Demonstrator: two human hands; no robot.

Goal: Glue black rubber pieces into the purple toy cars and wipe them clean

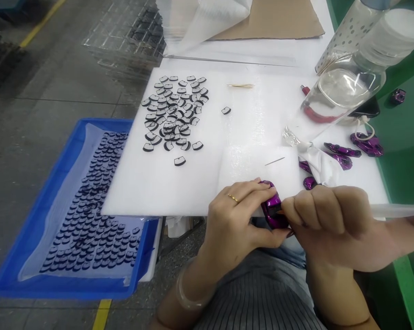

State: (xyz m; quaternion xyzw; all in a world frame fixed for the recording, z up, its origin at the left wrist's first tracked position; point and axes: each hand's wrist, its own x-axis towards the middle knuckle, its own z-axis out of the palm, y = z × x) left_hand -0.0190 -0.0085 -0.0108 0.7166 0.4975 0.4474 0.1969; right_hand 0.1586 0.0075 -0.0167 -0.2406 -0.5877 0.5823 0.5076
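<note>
A shiny purple toy car body (273,208) is held at the front edge of the white board (179,192). My left hand (239,220) wraps round it from the left, fingers on top and thumb below. Against its right side, my right hand (325,220) is closed, with fingers curled; what its fingertips pinch is hidden. Just beyond the car, a thin needle-like rod (274,161) lies on a white foam sheet (248,169). Many small dark-edged clear pieces (179,161) are spread on the left of the board, with one piece (226,110) apart from them.
A blue tray (65,137) of similar pieces stands at the left. Thin sticks (240,85) lie on the board. At the right are a clear bottle (351,87), a dotted cup (347,34), several purple car bodies (367,144) and white tissue (318,165). Cardboard (278,20) lies behind.
</note>
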